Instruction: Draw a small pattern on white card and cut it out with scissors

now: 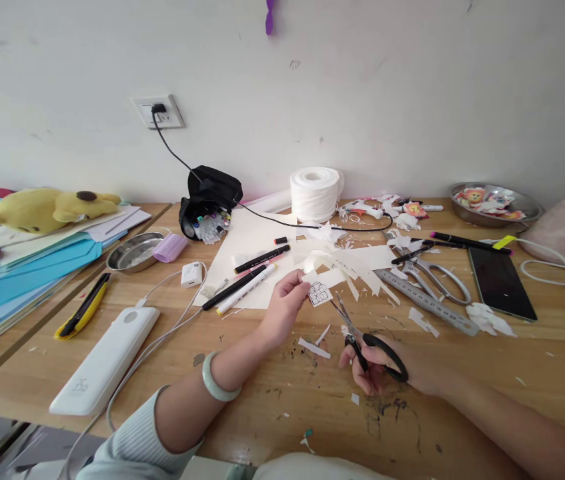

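Between thumb and fingers, my left hand (pixel 287 303) pinches a small white piece of paper (pixel 320 294) with a black line drawing on it. My right hand (pixel 377 367) grips a pair of scissors (pixel 355 327) by its black handles. The scissors' blades point up and left, a little apart, with their tips close to the paper's lower right corner. Thin white paper offcuts (pixel 315 348) lie on the table just below the blades. Parts of the right fingers are hidden behind the handles.
Behind the hands lie markers (pixel 247 288), paper sheets, a metal ruler (pixel 427 303), grey-handled scissors (pixel 437 280) and a phone (pixel 502 283). A white roll (pixel 315 193) stands by the wall. At left are a power bank (pixel 107 360), a yellow cutter (pixel 83 307) and a metal bowl (pixel 135 253).
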The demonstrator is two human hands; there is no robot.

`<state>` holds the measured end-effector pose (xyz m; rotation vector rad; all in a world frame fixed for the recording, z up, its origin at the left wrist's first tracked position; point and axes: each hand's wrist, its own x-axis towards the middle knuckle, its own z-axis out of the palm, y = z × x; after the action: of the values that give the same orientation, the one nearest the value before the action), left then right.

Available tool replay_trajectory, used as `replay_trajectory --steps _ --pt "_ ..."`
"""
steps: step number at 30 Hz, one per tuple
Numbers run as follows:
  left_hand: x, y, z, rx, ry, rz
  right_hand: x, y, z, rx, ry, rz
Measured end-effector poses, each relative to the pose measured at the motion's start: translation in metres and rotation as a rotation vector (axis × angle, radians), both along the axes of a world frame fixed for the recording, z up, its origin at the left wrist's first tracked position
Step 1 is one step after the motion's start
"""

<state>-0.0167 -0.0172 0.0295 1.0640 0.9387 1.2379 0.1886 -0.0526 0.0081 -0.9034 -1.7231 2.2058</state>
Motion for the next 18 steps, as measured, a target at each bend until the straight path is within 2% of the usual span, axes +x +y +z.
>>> replay_trajectory --steps 7,18 --pt "0.01 -0.012 0.004 0.007 0.089 -0.09 -0.003 -0.002 -0.004 -0.011 0.038 -0.103" --pt "0.011 -0.012 0.004 0.0 0.084 -0.166 -0.004 -0.002 0.003 -0.004 0.003 -0.125"
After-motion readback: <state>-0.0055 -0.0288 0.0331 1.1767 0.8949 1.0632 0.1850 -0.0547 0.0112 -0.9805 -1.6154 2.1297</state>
